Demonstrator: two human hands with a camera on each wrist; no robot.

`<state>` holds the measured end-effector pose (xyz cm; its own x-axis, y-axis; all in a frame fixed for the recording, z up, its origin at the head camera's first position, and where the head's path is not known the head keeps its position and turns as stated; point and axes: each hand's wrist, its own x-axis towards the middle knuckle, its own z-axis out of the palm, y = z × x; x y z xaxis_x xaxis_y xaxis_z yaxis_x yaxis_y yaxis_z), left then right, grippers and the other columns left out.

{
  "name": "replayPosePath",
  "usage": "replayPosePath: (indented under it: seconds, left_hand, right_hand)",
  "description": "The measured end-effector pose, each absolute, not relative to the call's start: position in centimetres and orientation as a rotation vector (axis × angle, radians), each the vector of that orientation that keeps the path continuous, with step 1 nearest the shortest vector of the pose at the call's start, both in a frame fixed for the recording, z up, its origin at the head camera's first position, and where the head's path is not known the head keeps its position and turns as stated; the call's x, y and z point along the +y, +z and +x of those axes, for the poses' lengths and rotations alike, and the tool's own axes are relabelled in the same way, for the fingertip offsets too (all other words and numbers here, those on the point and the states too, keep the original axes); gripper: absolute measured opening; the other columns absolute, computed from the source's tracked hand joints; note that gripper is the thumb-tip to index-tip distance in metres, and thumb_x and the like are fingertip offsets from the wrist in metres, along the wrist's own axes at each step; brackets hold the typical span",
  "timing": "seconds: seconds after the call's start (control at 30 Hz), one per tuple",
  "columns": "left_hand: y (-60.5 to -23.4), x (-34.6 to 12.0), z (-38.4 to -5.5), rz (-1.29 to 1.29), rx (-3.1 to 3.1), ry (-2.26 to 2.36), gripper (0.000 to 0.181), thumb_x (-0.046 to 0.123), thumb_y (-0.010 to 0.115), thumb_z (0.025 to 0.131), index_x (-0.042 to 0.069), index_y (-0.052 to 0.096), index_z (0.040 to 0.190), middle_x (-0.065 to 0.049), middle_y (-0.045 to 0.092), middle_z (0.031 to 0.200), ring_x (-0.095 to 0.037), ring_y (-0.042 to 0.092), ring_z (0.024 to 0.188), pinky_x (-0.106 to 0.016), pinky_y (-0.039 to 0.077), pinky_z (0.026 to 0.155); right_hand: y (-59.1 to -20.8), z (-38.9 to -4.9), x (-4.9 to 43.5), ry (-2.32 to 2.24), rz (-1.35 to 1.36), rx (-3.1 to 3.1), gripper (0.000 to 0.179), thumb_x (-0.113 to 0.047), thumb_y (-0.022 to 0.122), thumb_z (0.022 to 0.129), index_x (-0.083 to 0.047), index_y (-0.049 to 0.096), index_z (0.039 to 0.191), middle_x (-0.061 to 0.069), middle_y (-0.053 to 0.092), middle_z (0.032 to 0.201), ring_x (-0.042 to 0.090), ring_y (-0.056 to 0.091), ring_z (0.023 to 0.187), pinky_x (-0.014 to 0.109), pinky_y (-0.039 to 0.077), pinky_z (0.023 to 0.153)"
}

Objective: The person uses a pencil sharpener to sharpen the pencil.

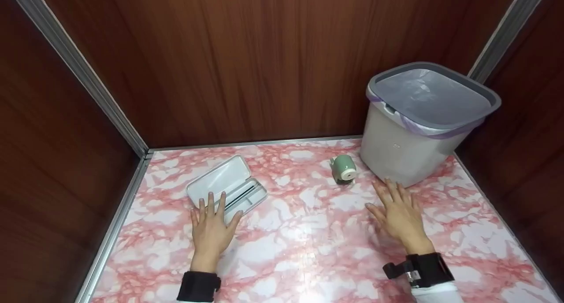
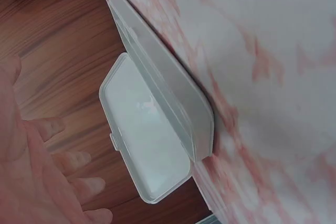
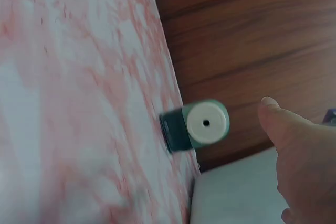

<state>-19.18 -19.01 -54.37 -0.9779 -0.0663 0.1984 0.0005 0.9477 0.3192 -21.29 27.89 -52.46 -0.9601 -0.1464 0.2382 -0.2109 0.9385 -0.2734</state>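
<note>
My left hand hovers with spread fingers over the near side of a white pencil case, and it holds nothing. The case lies with its lid raised; a dark, thin pencil-like stick sits in its tray. In the left wrist view the case shows its pale inner lid, apart from the fingertips. To the right, my right hand is held with fingers extended and grips nothing. Nearest to it stands a green pencil sharpener with a round white front and a hole, also in the right wrist view.
A grey waste bin lined with a bag stands at the back right, just beyond the right hand. Brown wood-grain panels enclose the pink-and-white marbled tabletop at the back and both sides.
</note>
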Motion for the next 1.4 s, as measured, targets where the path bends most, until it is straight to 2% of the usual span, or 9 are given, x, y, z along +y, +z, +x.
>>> replayPosePath:
  seconds: [0.17, 0.4, 0.57, 0.77, 1.1, 1.23, 1.4]
  left_hand:
    - [-55.2, -18.4, -18.6, 0.048, -2.885, -0.517, 0.072, 0.057, 0.049, 0.095, 0.013, 0.038, 0.152, -0.024, 0.026, 0.156, -0.047, 0.018, 0.143, -0.063, 0.007, 0.112]
    - [-56.5, -17.8, -17.8, 0.044, -2.866, -0.501, 0.068, 0.054, 0.051, 0.096, 0.009, 0.046, 0.146, -0.027, 0.033, 0.151, -0.049, 0.026, 0.139, -0.064, 0.021, 0.109]
    - [-57.3, -17.4, -17.5, 0.044, -2.874, -0.535, 0.066, 0.051, 0.051, 0.097, 0.005, 0.047, 0.144, -0.029, 0.033, 0.15, -0.049, 0.029, 0.138, -0.063, 0.023, 0.108]
    - [-57.9, -17.0, -17.4, 0.041, -2.862, -0.575, 0.064, 0.045, 0.057, 0.096, -0.001, 0.05, 0.14, -0.03, 0.037, 0.147, -0.048, 0.032, 0.136, -0.062, 0.025, 0.108]
    - [-58.5, -16.5, -17.2, 0.005, -2.807, -0.547, 0.052, 0.032, 0.068, 0.09, -0.005, 0.06, 0.126, -0.026, 0.056, 0.124, -0.047, 0.048, 0.121, -0.057, 0.039, 0.098]
    - [-58.8, -16.5, -17.0, -0.032, -2.783, -0.608, 0.054, 0.026, 0.071, 0.088, -0.011, 0.058, 0.125, -0.027, 0.056, 0.117, -0.044, 0.052, 0.114, -0.053, 0.041, 0.097]
    - [-59.0, -16.7, -16.9, -0.051, -2.779, -0.697, 0.055, 0.019, 0.073, 0.087, -0.016, 0.054, 0.125, -0.029, 0.053, 0.118, -0.043, 0.051, 0.115, -0.051, 0.042, 0.098]
  right_hand:
    - [-52.4, -21.9, 25.2, 0.458, 0.382, -2.887, 0.067, -0.054, 0.049, 0.098, -0.017, 0.037, 0.152, 0.022, 0.025, 0.157, 0.047, 0.017, 0.142, 0.067, 0.009, 0.109]
    - [-52.7, -22.3, 20.9, 0.52, 0.525, -2.91, 0.065, -0.05, 0.053, 0.097, -0.021, 0.036, 0.153, 0.016, 0.025, 0.158, 0.04, 0.02, 0.144, 0.063, 0.012, 0.112]
    - [-53.3, -22.9, 18.1, 0.548, 0.624, -2.941, 0.065, -0.051, 0.053, 0.097, -0.023, 0.036, 0.153, 0.012, 0.025, 0.159, 0.036, 0.021, 0.145, 0.06, 0.016, 0.112]
    - [-54.1, -23.8, 15.0, 0.537, 0.784, -2.978, 0.065, -0.052, 0.05, 0.098, -0.02, 0.035, 0.153, 0.014, 0.028, 0.157, 0.038, 0.024, 0.143, 0.06, 0.02, 0.111]
    - [-55.2, -24.8, 11.1, 0.497, 0.998, -3.0, 0.056, -0.045, 0.05, 0.1, -0.021, 0.042, 0.15, 0.014, 0.035, 0.154, 0.04, 0.032, 0.139, 0.061, 0.027, 0.108]
    - [-55.4, -24.9, 9.8, 0.507, 1.054, -2.992, 0.054, -0.042, 0.051, 0.1, -0.021, 0.043, 0.149, 0.015, 0.036, 0.153, 0.04, 0.033, 0.139, 0.06, 0.029, 0.107]
    - [-55.7, -25.1, 8.3, 0.47, 1.091, -2.989, 0.054, -0.042, 0.051, 0.1, -0.02, 0.044, 0.149, 0.014, 0.037, 0.153, 0.039, 0.034, 0.138, 0.059, 0.031, 0.106]
